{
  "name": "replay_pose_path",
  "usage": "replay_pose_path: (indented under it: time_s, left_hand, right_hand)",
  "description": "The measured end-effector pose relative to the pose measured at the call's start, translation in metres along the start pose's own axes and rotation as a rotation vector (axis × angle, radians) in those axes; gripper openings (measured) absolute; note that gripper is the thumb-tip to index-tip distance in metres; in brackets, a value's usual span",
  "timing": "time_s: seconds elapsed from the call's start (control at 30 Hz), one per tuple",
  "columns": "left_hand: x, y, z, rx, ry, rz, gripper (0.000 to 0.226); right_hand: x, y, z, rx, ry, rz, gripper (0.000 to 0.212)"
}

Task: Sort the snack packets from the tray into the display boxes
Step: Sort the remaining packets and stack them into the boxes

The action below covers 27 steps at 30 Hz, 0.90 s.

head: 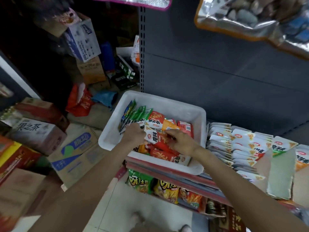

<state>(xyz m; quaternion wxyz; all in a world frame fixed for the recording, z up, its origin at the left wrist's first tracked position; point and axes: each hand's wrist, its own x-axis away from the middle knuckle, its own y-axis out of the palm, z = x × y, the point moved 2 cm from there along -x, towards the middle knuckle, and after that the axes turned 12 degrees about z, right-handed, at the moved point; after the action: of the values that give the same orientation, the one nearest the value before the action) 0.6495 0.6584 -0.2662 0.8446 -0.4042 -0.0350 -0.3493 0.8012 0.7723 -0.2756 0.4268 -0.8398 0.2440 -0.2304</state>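
A white plastic tray (197, 114) rests on the shelf edge, holding several small snack packets in green, red and orange. My left hand (133, 135) is inside the tray and grips a fanned bunch of green packets (135, 114) along with a red-and-white packet (153, 136). My right hand (180, 142) reaches in from the right and pinches the edge of that red-and-white packet over a pile of red packets (167, 154). To the right stand display boxes (282, 174) with rows of white packets (237, 144) upright in them.
A grey shelf back panel (225, 72) rises behind the tray. Chip bags (142, 181) fill the shelf below. Cardboard cartons (71, 156) crowd the floor at left. A foil bag (250, 19) hangs close overhead at upper right.
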Motion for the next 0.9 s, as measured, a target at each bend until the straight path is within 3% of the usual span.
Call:
replay_pose_path:
  time_s: [0.1, 0.23, 0.3, 0.4, 0.47, 0.63, 0.73, 0.83, 0.9]
  left_hand:
    - [0.003, 0.003, 0.008, -0.198, 0.213, 0.066, 0.043]
    - [0.013, 0.009, 0.018, -0.566, 0.418, 0.219, 0.016]
    - [0.020, 0.011, 0.023, -0.757, 0.513, 0.281, 0.022]
    - [0.029, 0.008, 0.032, -0.802, 0.643, 0.353, 0.024]
    - [0.033, 0.005, 0.041, -0.649, 0.685, 0.362, 0.019]
    - [0.047, 0.005, 0.075, 0.047, 0.740, 0.367, 0.018]
    - [0.057, 0.016, 0.105, 0.377, 0.623, 0.260, 0.019]
    - [0.063, 0.039, 0.137, 0.463, 0.643, 0.134, 0.004]
    - [0.073, 0.056, 0.160, 0.512, 0.671, 0.071, 0.015]
  right_hand:
    - [-0.001, -0.006, -0.004, -0.052, -0.006, -0.008, 0.049]
    - [0.001, -0.007, -0.007, -0.147, 0.034, -0.042, 0.052]
    - [0.003, -0.005, -0.006, -0.127, 0.034, -0.058, 0.053]
    - [0.006, -0.008, -0.005, -0.204, 0.024, 0.003, 0.053]
    - [0.007, -0.015, -0.004, -0.306, 0.003, 0.089, 0.044]
    - [0.019, -0.060, 0.008, -0.593, 0.020, 0.331, 0.013]
    - [0.037, -0.095, 0.019, -0.760, 0.031, 0.478, 0.012]
    - [0.059, -0.131, 0.036, -0.796, 0.016, 0.600, 0.017]
    - [0.077, -0.154, 0.056, -0.762, 0.009, 0.686, 0.024]
